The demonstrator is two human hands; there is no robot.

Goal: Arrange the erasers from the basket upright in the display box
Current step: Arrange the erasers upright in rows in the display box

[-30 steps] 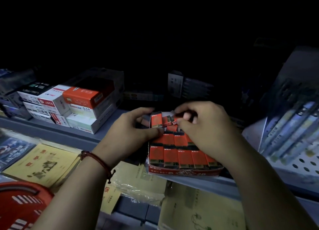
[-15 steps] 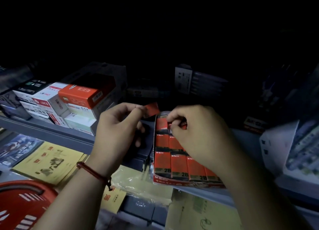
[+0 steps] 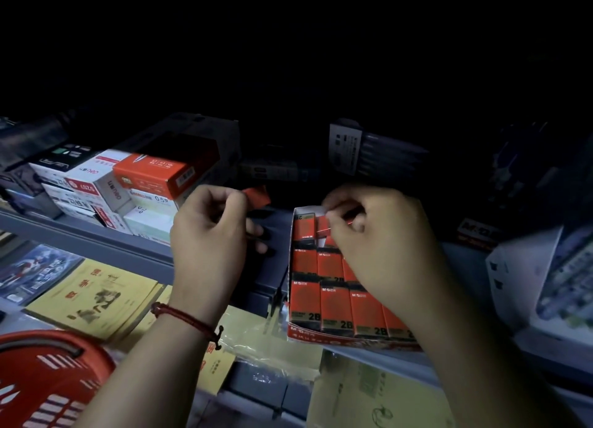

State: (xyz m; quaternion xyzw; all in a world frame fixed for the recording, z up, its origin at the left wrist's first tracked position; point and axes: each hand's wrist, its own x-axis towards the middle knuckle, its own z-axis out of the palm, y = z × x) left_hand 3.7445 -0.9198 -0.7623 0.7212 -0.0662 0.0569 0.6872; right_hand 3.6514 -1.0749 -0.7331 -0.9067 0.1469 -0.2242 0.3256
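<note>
1 eraser (image 3: 256, 196) pinched in left hand (image 3: 208, 235), about 9 o'clock of display box (image 3: 296, 267), just beside its back row. Right hand (image 3: 378, 244) nearer, curled over back-row erasers (image 3: 324, 228), pinching 1 there, tilted. Long axis needs standing upright.

2 hands (image 3: 208, 232), 1 basket (image 3: 48, 379), 1 display box (image 3: 321, 337)
</note>
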